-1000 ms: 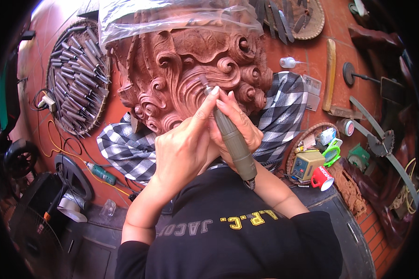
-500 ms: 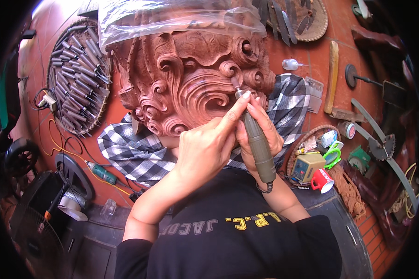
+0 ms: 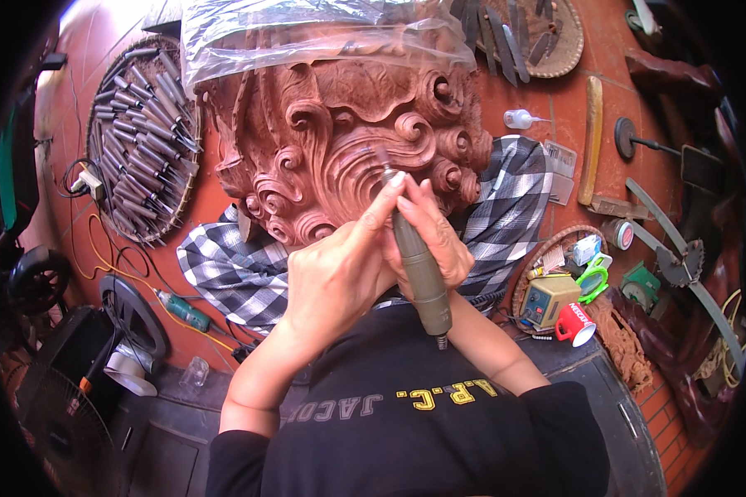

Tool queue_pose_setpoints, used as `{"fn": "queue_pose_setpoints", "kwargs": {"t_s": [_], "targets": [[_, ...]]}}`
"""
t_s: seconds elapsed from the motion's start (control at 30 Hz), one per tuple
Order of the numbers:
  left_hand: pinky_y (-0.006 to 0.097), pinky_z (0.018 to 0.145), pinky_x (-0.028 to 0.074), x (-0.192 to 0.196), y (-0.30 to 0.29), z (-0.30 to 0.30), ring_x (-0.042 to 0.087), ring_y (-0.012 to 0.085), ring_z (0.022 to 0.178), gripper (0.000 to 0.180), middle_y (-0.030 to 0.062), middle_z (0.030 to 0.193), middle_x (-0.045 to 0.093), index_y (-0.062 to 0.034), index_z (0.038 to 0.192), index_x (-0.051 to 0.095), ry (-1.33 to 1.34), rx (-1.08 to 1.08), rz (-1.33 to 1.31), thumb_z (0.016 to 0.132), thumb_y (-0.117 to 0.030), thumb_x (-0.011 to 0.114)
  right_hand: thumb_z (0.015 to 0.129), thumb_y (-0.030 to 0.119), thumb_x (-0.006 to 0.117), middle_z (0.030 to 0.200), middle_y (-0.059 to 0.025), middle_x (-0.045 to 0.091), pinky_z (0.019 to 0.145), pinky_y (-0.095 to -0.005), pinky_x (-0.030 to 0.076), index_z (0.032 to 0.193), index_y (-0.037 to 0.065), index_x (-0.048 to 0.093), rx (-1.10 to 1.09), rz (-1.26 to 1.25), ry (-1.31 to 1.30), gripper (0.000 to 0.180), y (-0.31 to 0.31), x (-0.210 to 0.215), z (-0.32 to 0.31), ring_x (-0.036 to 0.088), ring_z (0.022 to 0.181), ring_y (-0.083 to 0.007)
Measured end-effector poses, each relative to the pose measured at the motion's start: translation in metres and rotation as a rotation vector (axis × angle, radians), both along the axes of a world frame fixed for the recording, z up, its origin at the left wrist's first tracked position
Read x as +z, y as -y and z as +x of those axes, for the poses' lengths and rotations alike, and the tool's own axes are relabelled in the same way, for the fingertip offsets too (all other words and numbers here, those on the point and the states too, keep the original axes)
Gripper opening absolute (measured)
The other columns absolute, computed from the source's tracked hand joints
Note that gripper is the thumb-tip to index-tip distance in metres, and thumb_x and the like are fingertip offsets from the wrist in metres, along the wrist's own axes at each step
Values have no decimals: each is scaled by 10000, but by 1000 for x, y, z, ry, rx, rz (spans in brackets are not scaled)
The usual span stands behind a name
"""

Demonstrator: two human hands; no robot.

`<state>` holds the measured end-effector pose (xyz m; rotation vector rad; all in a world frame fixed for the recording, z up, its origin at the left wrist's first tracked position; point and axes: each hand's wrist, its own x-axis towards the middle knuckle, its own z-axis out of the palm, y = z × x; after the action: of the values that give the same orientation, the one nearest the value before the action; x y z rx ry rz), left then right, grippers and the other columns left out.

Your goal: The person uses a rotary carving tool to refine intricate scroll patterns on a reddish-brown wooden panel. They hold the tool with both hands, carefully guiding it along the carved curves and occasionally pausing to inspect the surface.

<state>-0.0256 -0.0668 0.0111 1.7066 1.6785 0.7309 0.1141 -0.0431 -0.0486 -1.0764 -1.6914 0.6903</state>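
A grey-green rotary carving handpiece [image 3: 423,277] is held slanted, its bit end pointing away from me at the swirling grooves of a reddish-brown wood carving [image 3: 307,137]. My right hand [image 3: 446,242] wraps round its body from the right. From the left, my left hand [image 3: 331,273] is closed, its index fingertip against the handpiece's front end beside the right fingertips. The bit lies over the ridges left of a raised curl; whether it touches the wood I cannot tell. Clear plastic sheeting [image 3: 323,41] covers the carving's far part.
A woven basket of wood-handled chisels [image 3: 145,141] stands at left. At right, a basket holds a beige control box [image 3: 549,296] beside a red mug [image 3: 575,325]. A small squeeze bottle [image 3: 519,119] and a wooden bar [image 3: 590,141] lie farther off. Checkered cloth [image 3: 240,269] flanks the carving.
Both hands have moved left and slightly toward me with the handpiece. Its bit has shifted from beside the right-hand curls to the grooves farther left.
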Motion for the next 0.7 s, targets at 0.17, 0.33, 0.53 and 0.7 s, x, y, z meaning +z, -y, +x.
{"fn": "queue_pose_setpoints", "kwargs": {"t_s": [0.17,0.33,0.53,0.7], "targets": [[391,662,563,4,10,-10,726,312,765,631,171,1004,729,-96,1477,527,-33,64,-15,863,14,624,804,38,793,1168,-219,725,1033,-428,536,1164,-1,715,87,6,-35,371,1,-2,-13,699,1131,-362],[388,670,559,8,14,-9,726,293,773,630,163,997,729,-87,1483,518,-21,82,-2,870,25,613,805,44,798,1165,-215,727,1033,-429,537,1156,8,718,96,51,-25,362,-1,0,-13,702,1128,-354],[374,613,538,-2,-3,-4,693,264,687,749,127,858,700,-102,1512,486,-4,-7,49,801,-59,715,844,62,770,1128,-220,735,1028,-446,539,1148,-13,715,9,143,60,318,-13,-6,-2,717,1098,-342],[403,691,565,-1,-10,0,723,338,822,686,166,1137,716,-135,1499,508,-10,-41,-104,845,39,613,849,64,763,1128,-220,735,1017,-446,547,1143,-21,717,-44,144,106,310,-14,-8,3,720,1094,-332]]}}
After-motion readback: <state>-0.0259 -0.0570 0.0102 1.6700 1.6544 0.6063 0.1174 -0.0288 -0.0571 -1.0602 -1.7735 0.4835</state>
